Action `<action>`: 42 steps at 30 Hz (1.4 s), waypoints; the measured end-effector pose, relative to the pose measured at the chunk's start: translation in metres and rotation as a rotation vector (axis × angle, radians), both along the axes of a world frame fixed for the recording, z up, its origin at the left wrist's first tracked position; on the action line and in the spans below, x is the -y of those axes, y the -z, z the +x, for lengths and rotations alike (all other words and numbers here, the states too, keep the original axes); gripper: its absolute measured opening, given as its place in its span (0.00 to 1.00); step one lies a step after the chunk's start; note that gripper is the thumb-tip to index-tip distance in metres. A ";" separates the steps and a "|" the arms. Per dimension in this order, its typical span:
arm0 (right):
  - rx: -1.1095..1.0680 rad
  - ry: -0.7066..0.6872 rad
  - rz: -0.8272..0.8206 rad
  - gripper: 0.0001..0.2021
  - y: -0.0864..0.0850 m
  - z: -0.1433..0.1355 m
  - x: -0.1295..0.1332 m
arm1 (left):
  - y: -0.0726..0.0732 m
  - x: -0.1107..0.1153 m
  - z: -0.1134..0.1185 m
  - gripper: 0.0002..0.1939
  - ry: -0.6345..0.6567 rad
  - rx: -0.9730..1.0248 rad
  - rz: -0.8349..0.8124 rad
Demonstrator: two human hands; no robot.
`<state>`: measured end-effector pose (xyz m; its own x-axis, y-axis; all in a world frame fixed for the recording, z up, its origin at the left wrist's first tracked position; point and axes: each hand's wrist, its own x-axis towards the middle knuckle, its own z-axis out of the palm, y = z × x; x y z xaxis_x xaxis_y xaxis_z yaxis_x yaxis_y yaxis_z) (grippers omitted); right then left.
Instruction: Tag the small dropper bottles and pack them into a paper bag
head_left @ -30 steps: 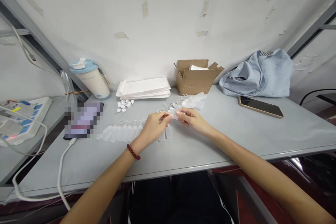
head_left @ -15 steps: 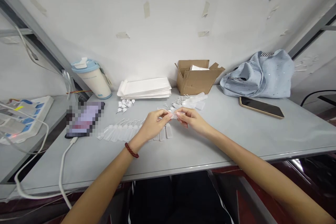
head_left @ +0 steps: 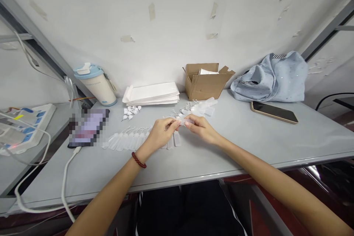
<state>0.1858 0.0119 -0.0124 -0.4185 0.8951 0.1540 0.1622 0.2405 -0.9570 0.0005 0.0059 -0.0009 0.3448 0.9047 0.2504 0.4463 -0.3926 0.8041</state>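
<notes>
My left hand [head_left: 160, 134] and my right hand [head_left: 203, 129] meet above the desk, both closed in a pinch. Between their fingertips is a small translucent plastic tag [head_left: 183, 121], partly covered by the thumbs. Under and beside my left hand lies a row of similar translucent tags [head_left: 126, 142] with thin white strings, some of it hidden by the hand. Just beyond my fingers sits a loose pile of more tags [head_left: 204, 107] with strings. Several small white pieces [head_left: 131, 111] are heaped farther left.
Along the wall stand a cream and blue cup [head_left: 97, 84], a stack of white envelopes [head_left: 151, 94], an open cardboard box [head_left: 206, 84] and a light blue bag [head_left: 272, 79]. A phone [head_left: 273, 112] lies at right, a blurred phone [head_left: 88, 127] with a white cable [head_left: 65, 180] at left.
Both hands stay pinched together at nearly the same spot. My right fingers have shifted slightly, and more of the tag shows between the hands. The view has tilted a little.
</notes>
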 end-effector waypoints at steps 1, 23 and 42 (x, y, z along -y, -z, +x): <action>-0.012 -0.010 -0.028 0.17 0.001 0.001 -0.001 | 0.000 0.001 0.000 0.17 -0.001 -0.030 0.042; -0.035 -0.069 -0.096 0.21 0.002 0.002 -0.004 | -0.005 0.003 0.000 0.19 0.053 -0.135 0.096; 0.012 -0.142 -0.141 0.21 0.002 0.008 -0.008 | 0.004 0.004 0.001 0.14 0.132 -0.154 0.339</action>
<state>0.1937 0.0202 -0.0141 -0.5429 0.8394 0.0256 0.1475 0.1254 -0.9811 0.0011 0.0018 -0.0054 0.5092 0.7252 0.4635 0.4795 -0.6862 0.5470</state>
